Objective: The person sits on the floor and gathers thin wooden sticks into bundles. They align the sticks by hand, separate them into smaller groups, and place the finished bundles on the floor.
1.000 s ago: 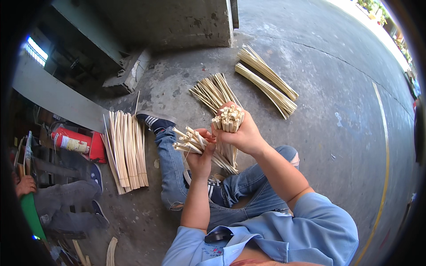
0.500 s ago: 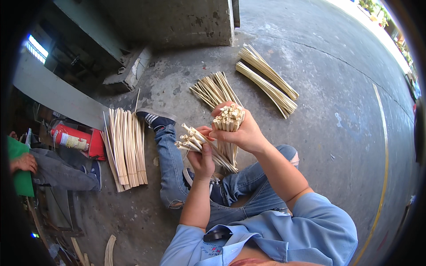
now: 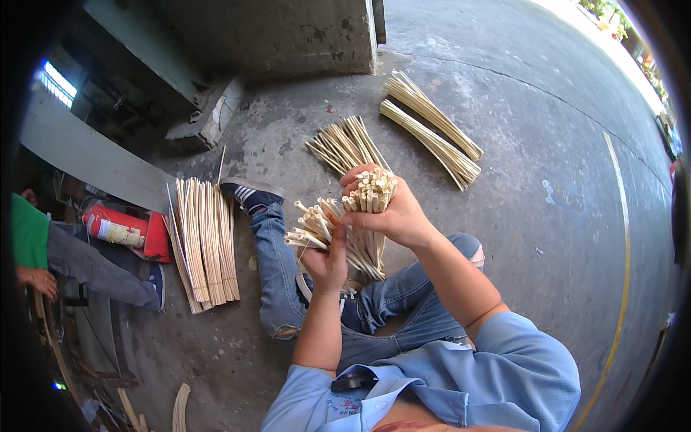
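Observation:
My right hand [image 3: 392,210] is wrapped round a thick bunch of pale cane sticks [image 3: 376,189], their cut ends turned up toward me. Lower and to the left, my left hand [image 3: 327,261] grips a looser bunch of the same sticks [image 3: 313,225], which fan out past the thumb. The fingertips of both hands meet between the two bunches. Below the hands the sticks' far ends come together above my lap. Just beyond my right hand, another pile of sticks [image 3: 344,147] lies on the floor, partly hidden by that hand.
Two long stick bundles [image 3: 432,137] lie at the far right on the concrete floor [image 3: 547,237]. Left of my shoe [image 3: 252,194] is a wide stack of sticks [image 3: 205,248], beside a red fire extinguisher [image 3: 119,229]. Another person's hand [image 3: 42,281] and leg show at the left edge.
My left hand's fingers have shifted up among the sticks and the loose bunch has spread wider. At the left, the other person's arm has moved down.

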`<state>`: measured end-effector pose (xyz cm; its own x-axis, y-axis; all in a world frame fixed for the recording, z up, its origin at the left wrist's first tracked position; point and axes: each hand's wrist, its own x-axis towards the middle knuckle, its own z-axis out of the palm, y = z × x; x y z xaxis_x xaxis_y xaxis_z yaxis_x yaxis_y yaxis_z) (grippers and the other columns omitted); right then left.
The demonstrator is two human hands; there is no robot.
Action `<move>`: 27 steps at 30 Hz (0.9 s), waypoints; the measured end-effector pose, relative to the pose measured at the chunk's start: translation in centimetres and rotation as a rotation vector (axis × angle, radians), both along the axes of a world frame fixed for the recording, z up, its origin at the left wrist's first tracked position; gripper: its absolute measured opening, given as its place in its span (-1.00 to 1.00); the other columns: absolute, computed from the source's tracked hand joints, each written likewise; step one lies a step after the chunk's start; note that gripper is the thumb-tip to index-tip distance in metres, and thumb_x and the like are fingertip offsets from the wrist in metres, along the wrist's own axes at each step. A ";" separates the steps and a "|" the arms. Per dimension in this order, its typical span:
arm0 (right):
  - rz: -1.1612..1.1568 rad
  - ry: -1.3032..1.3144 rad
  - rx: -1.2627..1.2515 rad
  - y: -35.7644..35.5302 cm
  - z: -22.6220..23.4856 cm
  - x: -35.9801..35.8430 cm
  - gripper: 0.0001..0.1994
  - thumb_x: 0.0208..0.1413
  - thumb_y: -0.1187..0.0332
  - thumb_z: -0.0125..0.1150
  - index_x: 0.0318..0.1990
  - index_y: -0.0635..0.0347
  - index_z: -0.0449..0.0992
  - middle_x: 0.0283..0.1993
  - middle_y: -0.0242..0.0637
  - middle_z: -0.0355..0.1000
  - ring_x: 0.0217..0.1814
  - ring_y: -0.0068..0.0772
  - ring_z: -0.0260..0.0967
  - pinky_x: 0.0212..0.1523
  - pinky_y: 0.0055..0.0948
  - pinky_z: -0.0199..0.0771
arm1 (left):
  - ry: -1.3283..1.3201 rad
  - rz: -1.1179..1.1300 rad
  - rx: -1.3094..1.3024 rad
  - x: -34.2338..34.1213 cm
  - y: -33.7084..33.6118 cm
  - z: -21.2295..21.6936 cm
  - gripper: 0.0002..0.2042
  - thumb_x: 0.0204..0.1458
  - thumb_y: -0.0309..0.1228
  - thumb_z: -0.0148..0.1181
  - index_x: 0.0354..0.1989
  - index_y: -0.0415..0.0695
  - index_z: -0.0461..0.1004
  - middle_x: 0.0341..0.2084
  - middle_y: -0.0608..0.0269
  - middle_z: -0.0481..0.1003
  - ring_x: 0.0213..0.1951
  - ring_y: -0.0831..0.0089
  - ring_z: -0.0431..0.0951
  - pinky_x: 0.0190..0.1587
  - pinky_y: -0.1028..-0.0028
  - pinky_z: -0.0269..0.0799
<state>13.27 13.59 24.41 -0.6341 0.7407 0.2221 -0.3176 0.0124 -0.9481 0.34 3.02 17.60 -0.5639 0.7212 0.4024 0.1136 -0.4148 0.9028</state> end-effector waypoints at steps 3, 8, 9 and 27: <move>0.032 0.042 -0.010 0.1 -0.4 0.0 -0.47 -0.10 0.59 0.49 0.07 0.19 0.44 -0.09 -0.37 0.51 0.07 -0.52 0.47 0.11 -0.42 0.51 | -0.064 0.005 -0.083 -0.3 -0.3 0.2 -0.67 0.13 -0.35 0.43 -0.06 -0.31 0.51 -0.19 0.26 0.56 -0.19 0.55 0.52 -0.06 0.49 0.43; 0.046 0.075 0.005 0.1 -0.8 -0.3 -0.47 -0.12 0.61 0.49 0.05 0.18 0.44 -0.08 -0.37 0.51 0.06 -0.50 0.49 0.10 -0.44 0.52 | -0.074 -0.059 -0.113 -0.5 -0.3 0.7 -0.68 0.10 -0.33 0.47 -0.13 -0.29 0.53 -0.23 0.31 0.55 -0.22 0.57 0.50 -0.09 0.50 0.43; 0.061 0.065 -0.009 0.2 -0.7 -0.3 -0.48 -0.12 0.61 0.49 0.04 0.18 0.44 -0.09 -0.38 0.51 0.06 -0.50 0.49 0.10 -0.44 0.53 | -0.076 -0.067 -0.109 -0.4 -0.2 0.8 -0.68 0.10 -0.33 0.47 -0.14 -0.29 0.54 -0.24 0.31 0.55 -0.22 0.57 0.50 -0.10 0.50 0.43; -0.043 0.026 0.027 0.4 -1.6 0.2 -0.62 -0.12 0.51 0.40 -0.11 0.21 0.42 -0.24 -0.42 0.47 -0.17 -0.63 0.44 -0.09 -0.52 0.47 | -0.044 -0.223 0.026 -1.0 -0.3 0.1 -0.66 0.35 -0.34 0.06 0.16 -0.34 0.39 0.03 0.12 0.48 0.01 0.46 0.48 0.09 0.43 0.42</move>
<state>13.49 13.99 22.85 -0.5958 0.7605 0.2582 -0.3405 0.0519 -0.9388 -0.65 2.71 17.71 -0.4087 0.8197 0.4012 -0.0229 -0.4487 0.8934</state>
